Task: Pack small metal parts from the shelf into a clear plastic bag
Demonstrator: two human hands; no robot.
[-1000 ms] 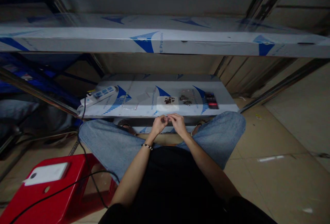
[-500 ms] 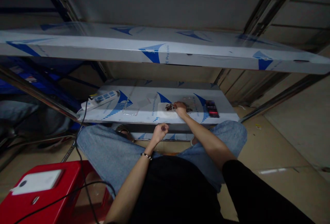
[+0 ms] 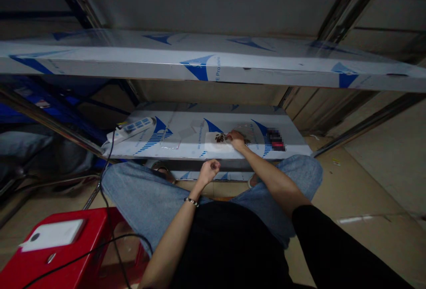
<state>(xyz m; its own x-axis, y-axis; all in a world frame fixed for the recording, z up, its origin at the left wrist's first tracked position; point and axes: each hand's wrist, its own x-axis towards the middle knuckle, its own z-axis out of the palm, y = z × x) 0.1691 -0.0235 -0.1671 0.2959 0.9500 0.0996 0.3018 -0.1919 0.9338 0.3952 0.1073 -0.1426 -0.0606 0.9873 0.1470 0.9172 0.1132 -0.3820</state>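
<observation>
My right hand (image 3: 236, 140) bunches beside small dark pieces (image 3: 220, 138) on a white sheet (image 3: 215, 148).
My left hand (image 3: 209, 172) curls near the lower shelf (image 3: 189, 148); I cannot tell whether either pinches anything.

upper shelf (image 3: 133, 64) front edge: "E Pro…", rest blurred | lower shelf (image 3: 184, 149) top: "…otective Film", faint

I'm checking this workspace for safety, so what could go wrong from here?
The right hand is close beside the small dark pieces on the white sheet, so a careless brush might scatter them. The black cable runs down from the power strip past the left knee; shifting that leg could snag it. The left hand is curled; anything inside, which I can't make out, might drop.
</observation>
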